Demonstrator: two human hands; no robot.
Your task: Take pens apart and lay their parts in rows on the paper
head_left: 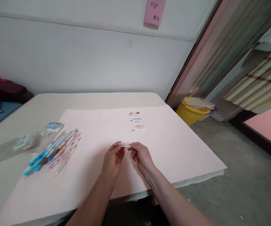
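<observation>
Between my two hands, level above the pink sheet, is a thin white stick that looks like a pen refill (126,146). My left hand (113,158) pinches its left end between thumb and fingers. The right end is gripped the same way by my right hand (141,157). Its tips are hidden by my fingers. Beyond my hands three small sets lie in a column: a white refill with a dark tip beside a printed piece (139,127), a similar pair (137,120), and a brownish set (134,113).
A pile of pens (57,149), blue, brown and pink-patterned, lies at the left. Beside it are a clear plastic bag (15,147) and a small blue-white packet (55,126). A pink sheet (178,150) covers the table. A yellow bucket (188,113) stands on the floor, right.
</observation>
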